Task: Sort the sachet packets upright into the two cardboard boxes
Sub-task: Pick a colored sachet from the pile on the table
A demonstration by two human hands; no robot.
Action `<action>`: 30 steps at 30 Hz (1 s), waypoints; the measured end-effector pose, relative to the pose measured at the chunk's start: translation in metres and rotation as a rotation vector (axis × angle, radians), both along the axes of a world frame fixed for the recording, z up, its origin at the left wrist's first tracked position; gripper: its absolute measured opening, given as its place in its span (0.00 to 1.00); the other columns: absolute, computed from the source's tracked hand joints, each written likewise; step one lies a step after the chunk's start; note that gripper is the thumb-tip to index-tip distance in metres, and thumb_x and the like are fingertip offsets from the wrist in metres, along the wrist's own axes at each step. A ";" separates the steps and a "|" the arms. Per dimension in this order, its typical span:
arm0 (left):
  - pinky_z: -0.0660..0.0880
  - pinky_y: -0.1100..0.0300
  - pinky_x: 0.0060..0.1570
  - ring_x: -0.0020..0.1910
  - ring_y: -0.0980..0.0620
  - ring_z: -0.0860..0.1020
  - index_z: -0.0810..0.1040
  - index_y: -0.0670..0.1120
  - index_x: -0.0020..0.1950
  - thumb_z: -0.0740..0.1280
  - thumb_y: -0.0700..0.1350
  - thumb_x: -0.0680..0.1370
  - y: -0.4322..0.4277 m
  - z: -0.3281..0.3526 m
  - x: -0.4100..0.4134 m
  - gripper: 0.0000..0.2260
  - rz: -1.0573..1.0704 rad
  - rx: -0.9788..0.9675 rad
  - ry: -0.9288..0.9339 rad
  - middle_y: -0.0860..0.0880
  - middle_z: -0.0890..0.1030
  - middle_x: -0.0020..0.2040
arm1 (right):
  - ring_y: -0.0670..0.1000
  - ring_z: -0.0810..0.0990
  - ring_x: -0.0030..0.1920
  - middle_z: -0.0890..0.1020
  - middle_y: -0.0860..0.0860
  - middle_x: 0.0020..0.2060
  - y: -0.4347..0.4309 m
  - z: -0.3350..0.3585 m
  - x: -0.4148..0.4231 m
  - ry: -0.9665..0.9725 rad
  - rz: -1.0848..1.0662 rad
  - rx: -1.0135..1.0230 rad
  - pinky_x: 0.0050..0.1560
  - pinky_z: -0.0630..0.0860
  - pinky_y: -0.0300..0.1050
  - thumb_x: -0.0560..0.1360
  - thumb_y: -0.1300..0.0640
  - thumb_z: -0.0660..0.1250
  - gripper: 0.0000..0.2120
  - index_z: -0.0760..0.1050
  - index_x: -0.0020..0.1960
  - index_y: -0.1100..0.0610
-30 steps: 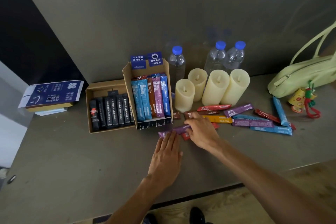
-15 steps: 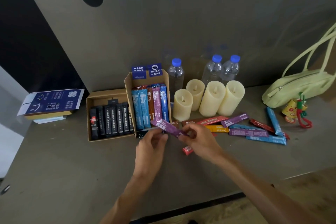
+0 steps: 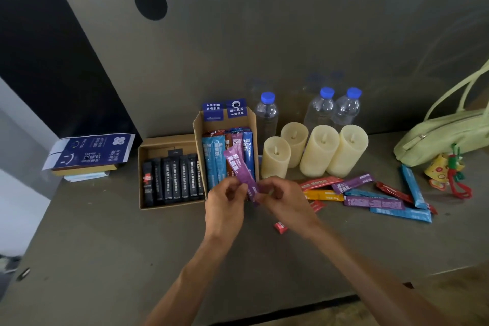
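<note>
At far left, the low brown cardboard box [image 3: 169, 140] holds black sachets [image 3: 172, 180]; right of it, the taller brown cardboard box [image 3: 198, 127] holds coloured ones. In front of that taller box, the left hand [image 3: 225, 202] and right hand [image 3: 280, 200] both pinch the lower end of a purple foil sachet [image 3: 239, 169], tilted nearly upright. Loose coloured sachets [image 3: 370, 193] lie on the table at right. This looks like the orienting step; next, lower it upright among the coloured packets.

The grey-brown tabletop [image 3: 105, 241] carries two open cardboard boxes [image 3: 148, 174] just left of the grip, four cream pillar candles [image 3: 320, 151] right behind it, loose coloured sachets [image 3: 373, 202] to its right, a pale green handbag [image 3: 444, 135] beyond.
</note>
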State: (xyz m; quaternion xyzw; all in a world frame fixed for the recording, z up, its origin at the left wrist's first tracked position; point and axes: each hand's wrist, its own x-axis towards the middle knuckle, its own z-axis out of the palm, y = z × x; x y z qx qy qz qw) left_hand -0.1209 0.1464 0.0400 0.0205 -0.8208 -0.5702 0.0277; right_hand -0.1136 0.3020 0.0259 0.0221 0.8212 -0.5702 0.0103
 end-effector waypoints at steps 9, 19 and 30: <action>0.79 0.54 0.42 0.43 0.47 0.82 0.77 0.43 0.51 0.63 0.39 0.80 0.004 0.005 -0.044 0.04 0.041 -0.459 -0.022 0.47 0.82 0.44 | 0.44 0.83 0.46 0.84 0.46 0.49 -0.004 -0.017 -0.022 -0.067 -0.121 0.168 0.47 0.83 0.45 0.79 0.52 0.67 0.08 0.78 0.56 0.53; 0.82 0.50 0.41 0.45 0.46 0.83 0.69 0.43 0.60 0.65 0.40 0.80 0.003 -0.004 -0.055 0.10 0.040 -0.603 0.053 0.45 0.81 0.51 | 0.45 0.83 0.48 0.83 0.46 0.49 -0.007 -0.025 -0.028 0.000 -0.091 0.207 0.46 0.83 0.45 0.80 0.55 0.67 0.04 0.77 0.53 0.54; 0.80 0.52 0.44 0.50 0.44 0.82 0.63 0.47 0.68 0.66 0.38 0.79 0.002 -0.005 -0.052 0.20 -0.151 -1.013 0.073 0.44 0.69 0.66 | 0.46 0.82 0.53 0.83 0.47 0.52 -0.007 -0.027 -0.027 0.016 -0.093 0.160 0.48 0.84 0.45 0.80 0.56 0.67 0.03 0.76 0.53 0.51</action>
